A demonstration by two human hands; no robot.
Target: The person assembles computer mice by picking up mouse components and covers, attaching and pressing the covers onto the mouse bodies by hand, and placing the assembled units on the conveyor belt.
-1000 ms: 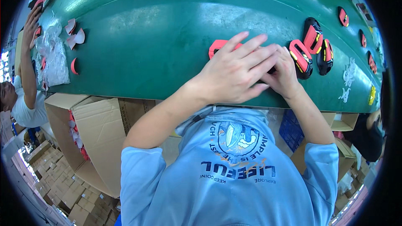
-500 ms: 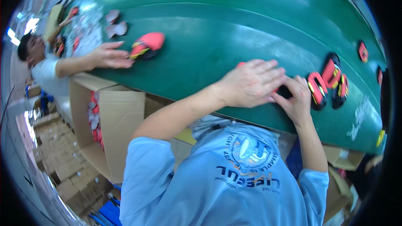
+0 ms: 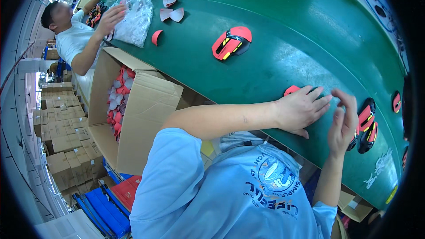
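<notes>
My left hand [image 3: 303, 110] lies palm down over the green belt with its fingers stretched out and slightly apart. A red piece [image 3: 291, 90] shows past the hand's far edge; the rest of it is hidden beneath. My right hand [image 3: 343, 126] is raised beside the left one, fingers bent and apart, with nothing visible in them. Just right of it lie several red and black computer mice [image 3: 367, 137] with yellow parts, partly covered by the hand. Another red and black computer mouse [image 3: 232, 43] with yellow buttons rests farther off to the left.
Curved red shell pieces [image 3: 171, 14] and a clear plastic bag [image 3: 135, 17] lie at the belt's far left, near a co-worker [image 3: 73, 35]. An open carton [image 3: 150, 115] of similar pieces stands against the near edge. White strings [image 3: 380, 168] lie at right.
The view has shifted, so the belt's things appear farther right. My hands, close together before, have come apart at the fingers. The co-worker's hand has drawn back from the lone mouse.
</notes>
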